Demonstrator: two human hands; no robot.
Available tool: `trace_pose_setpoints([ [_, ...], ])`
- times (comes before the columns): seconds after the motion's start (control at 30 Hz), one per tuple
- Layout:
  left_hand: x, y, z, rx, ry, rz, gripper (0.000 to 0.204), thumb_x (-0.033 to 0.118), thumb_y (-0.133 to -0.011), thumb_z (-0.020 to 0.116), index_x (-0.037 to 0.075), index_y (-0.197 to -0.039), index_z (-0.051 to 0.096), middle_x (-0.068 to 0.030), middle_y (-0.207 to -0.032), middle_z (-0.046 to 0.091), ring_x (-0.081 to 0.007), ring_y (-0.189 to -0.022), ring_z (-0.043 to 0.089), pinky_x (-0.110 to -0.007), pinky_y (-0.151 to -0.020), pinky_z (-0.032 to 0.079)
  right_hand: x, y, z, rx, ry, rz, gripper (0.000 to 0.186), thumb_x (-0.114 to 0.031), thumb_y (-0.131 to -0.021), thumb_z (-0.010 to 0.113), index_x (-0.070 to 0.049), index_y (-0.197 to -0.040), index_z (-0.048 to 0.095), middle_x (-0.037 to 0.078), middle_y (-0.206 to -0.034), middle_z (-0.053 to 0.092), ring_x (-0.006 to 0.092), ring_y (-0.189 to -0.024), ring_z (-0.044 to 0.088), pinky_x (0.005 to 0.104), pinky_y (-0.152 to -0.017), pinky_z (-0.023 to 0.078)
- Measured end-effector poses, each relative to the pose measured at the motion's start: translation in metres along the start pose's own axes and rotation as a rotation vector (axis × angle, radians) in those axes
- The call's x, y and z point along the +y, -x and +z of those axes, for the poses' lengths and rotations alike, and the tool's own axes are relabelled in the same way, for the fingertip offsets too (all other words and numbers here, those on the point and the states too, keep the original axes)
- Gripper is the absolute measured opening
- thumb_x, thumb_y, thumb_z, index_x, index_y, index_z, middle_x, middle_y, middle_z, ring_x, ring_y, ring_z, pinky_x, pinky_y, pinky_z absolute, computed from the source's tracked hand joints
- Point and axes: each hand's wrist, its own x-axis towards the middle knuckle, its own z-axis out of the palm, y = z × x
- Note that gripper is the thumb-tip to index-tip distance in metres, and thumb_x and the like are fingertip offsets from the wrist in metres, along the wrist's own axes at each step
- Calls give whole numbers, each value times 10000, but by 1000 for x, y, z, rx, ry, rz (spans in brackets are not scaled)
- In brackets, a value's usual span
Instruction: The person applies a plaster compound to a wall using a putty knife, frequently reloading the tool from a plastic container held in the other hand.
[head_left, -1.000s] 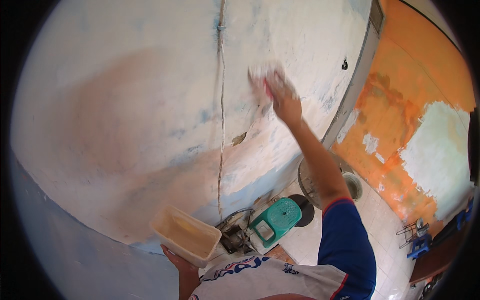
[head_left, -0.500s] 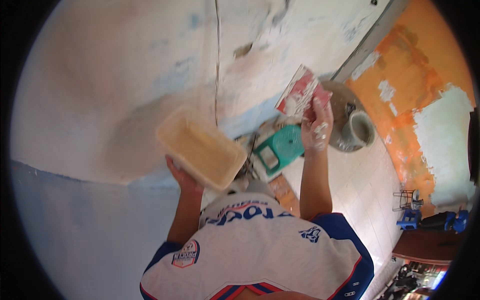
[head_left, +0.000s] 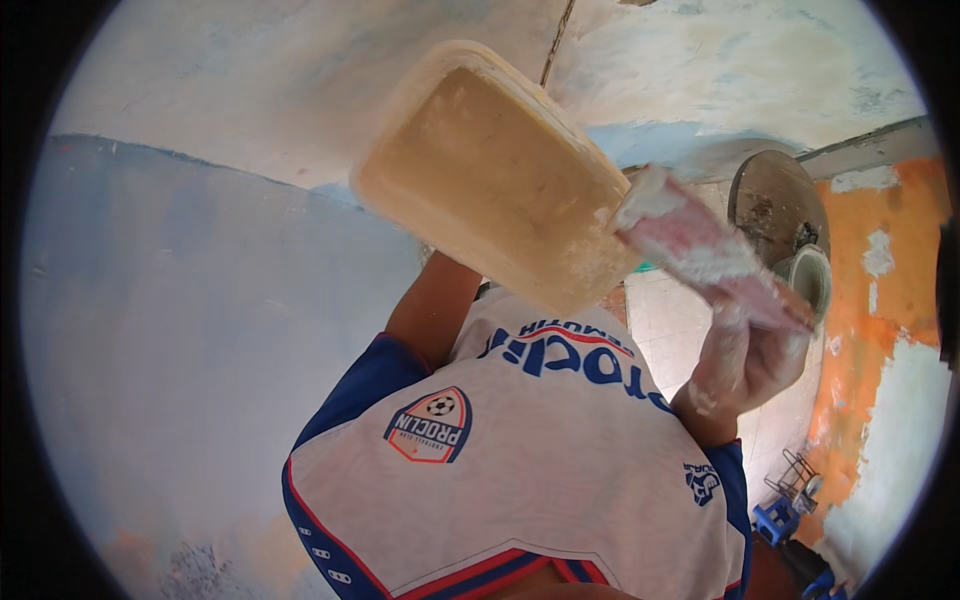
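Nearest, the right hand [head_left: 745, 365], caked in white filler, has its fingers closed round the handle of a flat, pink-smeared putty scraper [head_left: 700, 245]. Its long axis slants up-left, blade tip touching the rim of the shallow rectangular cream plastic tub [head_left: 490, 175]. The left hand is hidden under that tub; its grip cannot be told. Beyond is the patched, cracked white wall [head_left: 300, 70].

Matt plastic tub [head_left: 495, 175], putty-smeared scraper [head_left: 700, 250]
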Motion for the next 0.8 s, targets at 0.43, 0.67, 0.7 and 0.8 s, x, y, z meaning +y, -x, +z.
trace_pose_setpoints([
  [0.43,-38,43,5,94,-116,104,853,767,-971,394,135,-1542,421,-89,-1501,513,-284,-1346,517,-479,-1101,452,17,16,-15,-422,187,151,340,75,-920,616,-20,-1247,613,216,-1085,707,420,-944,695,434,-786,556],
  [0.67,-45,48,9,79,-143,167,861,775,-968,391,124,-1529,434,-91,-1474,533,-275,-1320,534,-467,-1078,468,44,29,-13,-460,41,229,373,72,-905,611,-19,-1267,599,238,-1029,718,439,-959,695,459,-798,547],
  [0.7,-45,46,9,73,-145,176,862,776,-967,390,122,-1527,436,-92,-1470,536,-273,-1317,537,-465,-1075,470,43,26,-15,-497,52,282,373,100,-904,576,7,-1266,593,230,-1069,723,398,-1010,705,420,-857,545],
  [0.8,-40,48,7,67,-177,215,866,780,-966,389,118,-1521,441,-93,-1459,544,-270,-1305,544,-460,-1065,477,42,20,-18,-563,24,381,348,108,-921,525,37,-1254,597,213,-1115,737,349,-1071,721,374,-937,544],
])
